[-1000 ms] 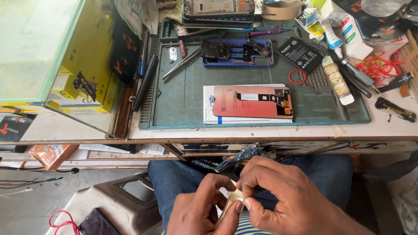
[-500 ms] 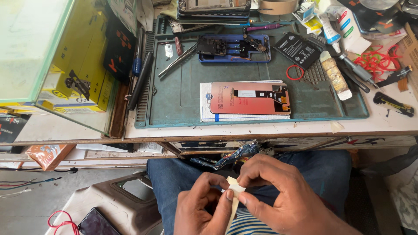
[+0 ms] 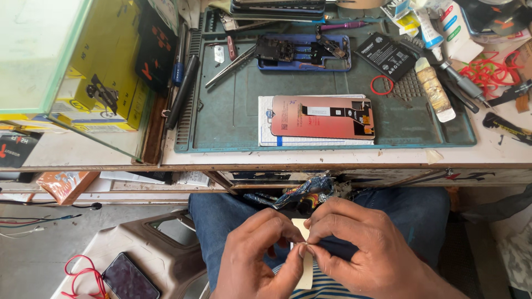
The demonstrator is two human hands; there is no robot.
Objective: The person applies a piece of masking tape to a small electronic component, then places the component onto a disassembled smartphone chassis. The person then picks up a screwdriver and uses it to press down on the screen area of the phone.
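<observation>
from the left, a dark phone (image 3: 131, 277) lies on a grey stool (image 3: 160, 252), parked out of the way. over our lap our left hand (image 3: 256, 253) pinches the top of a pale strip (image 3: 303, 260), and our right hand (image 3: 360, 249) pinches it just beside, fingertips touching, as if to peel it. up on the table (image 3: 332, 158) the green mat (image 3: 233, 119) keeps the reddish screen panel (image 3: 323, 117) flat and near.

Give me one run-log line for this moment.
left hand: pinching pale strip | right hand: pinching same strip | where: over lap | bench: green mat, phone display panel untouched
</observation>
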